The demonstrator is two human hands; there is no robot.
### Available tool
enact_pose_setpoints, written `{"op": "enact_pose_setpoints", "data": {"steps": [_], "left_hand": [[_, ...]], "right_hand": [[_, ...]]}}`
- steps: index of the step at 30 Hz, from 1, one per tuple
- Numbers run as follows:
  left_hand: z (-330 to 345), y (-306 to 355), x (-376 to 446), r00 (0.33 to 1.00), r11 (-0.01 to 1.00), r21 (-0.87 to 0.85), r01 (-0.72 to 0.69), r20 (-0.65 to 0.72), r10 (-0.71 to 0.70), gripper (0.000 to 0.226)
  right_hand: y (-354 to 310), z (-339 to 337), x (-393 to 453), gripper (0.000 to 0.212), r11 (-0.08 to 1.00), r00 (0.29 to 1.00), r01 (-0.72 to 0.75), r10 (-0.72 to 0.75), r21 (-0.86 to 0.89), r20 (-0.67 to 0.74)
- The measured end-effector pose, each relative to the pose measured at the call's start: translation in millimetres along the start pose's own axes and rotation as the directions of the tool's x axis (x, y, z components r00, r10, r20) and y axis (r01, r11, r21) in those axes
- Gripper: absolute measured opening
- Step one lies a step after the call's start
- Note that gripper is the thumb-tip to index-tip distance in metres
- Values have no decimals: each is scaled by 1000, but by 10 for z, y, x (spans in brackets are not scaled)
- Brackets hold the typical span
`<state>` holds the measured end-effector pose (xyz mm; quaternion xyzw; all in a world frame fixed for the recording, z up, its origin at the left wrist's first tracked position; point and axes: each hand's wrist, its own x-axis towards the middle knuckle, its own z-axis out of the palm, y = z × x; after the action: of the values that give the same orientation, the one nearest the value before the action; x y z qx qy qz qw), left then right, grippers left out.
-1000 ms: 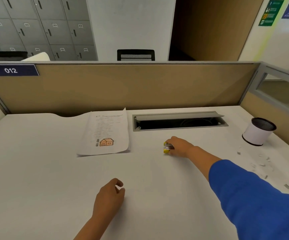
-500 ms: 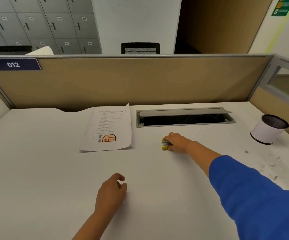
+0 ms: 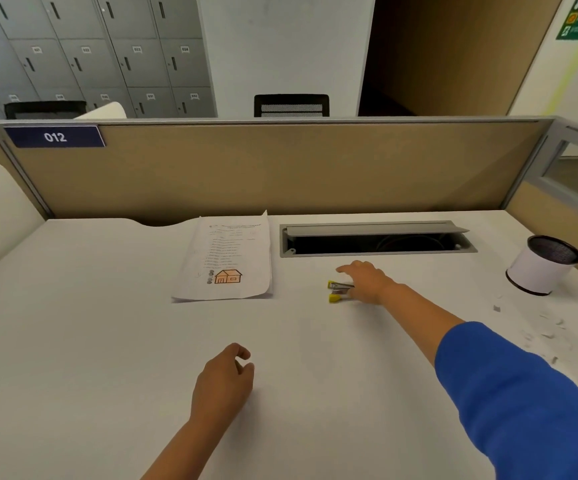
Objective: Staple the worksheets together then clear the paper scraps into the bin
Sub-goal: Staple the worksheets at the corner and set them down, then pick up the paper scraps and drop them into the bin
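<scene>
Right now I have the right hand [image 3: 367, 282] stretched out across the white desk [image 3: 107, 341], resting on the rear end of a small yellow stapler [image 3: 338, 291]. Its fingers lie over the stapler's back, but I cannot tell whether they have actually closed round it or only touch it; the yellow front tips stick out to the left, spread apart. The left hand [image 3: 223, 382] sits nearer me on the desk, fingers loosely curled, thumb close to forefinger, with nothing in it. The worksheets [image 3: 225, 261] lie in a stack well left of the stapler, just beside the open cable slot [image 3: 374, 239]; the top sheet shows printed lines and an orange house. Far right stands the bin [image 3: 540, 265], a white cup with a dark mesh rim, upright. Paper scraps [image 3: 547, 330] are scattered on the desk in front of it, by my blue sleeve [image 3: 522, 393].
</scene>
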<state>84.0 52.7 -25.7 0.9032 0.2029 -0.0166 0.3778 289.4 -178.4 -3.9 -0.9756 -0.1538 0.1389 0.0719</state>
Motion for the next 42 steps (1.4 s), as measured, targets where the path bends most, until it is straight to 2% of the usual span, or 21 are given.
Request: {"op": "enact_pose_setpoints", "data": {"steps": [5,7,9,12,14,16,23,29,35,42], "left_hand": [[-61,13,-123,999,1000,-17,0,-38,-1,12],[-44,6,-206,999,999,-34,8,-42,-10,12],[-4,7,-286,999,999,-46,3,-34,-5,12],[83,24,-424,999,998,-61,-11,33,13,9],[155,86,-533,995,997,-71,-34,91,40,9],[241,178,-626,987,993,-91,-74,139,86,9],[302,397,-1017,938,962,-164,-219,236,254,11],[433,462,-1343,914,942,-247,-229,277,295,14],[659,711,-1717,852,917,-288,-277,369,373,13],[892,1030,-1770,856,922,-259,-287,363,368,13]], "right_hand": [[-57,-118,-636,41,958,963,9,68,286,-259],[-99,-89,-1019,35,907,955,26,102,421,-280],[-142,-47,-1419,30,792,962,26,146,609,-231],[-212,68,-1936,23,521,975,-8,192,853,-108],[-242,187,-2179,21,384,968,-40,242,922,-59],[-272,280,-2358,20,323,949,-44,310,946,-62],[-476,345,-2947,17,280,898,-13,426,960,-112],[-648,353,-3491,15,324,881,-13,452,946,-143],[-459,390,-3961,13,349,853,-44,500,936,-147],[-28,420,-4087,15,311,863,-40,490,950,-124]]}}
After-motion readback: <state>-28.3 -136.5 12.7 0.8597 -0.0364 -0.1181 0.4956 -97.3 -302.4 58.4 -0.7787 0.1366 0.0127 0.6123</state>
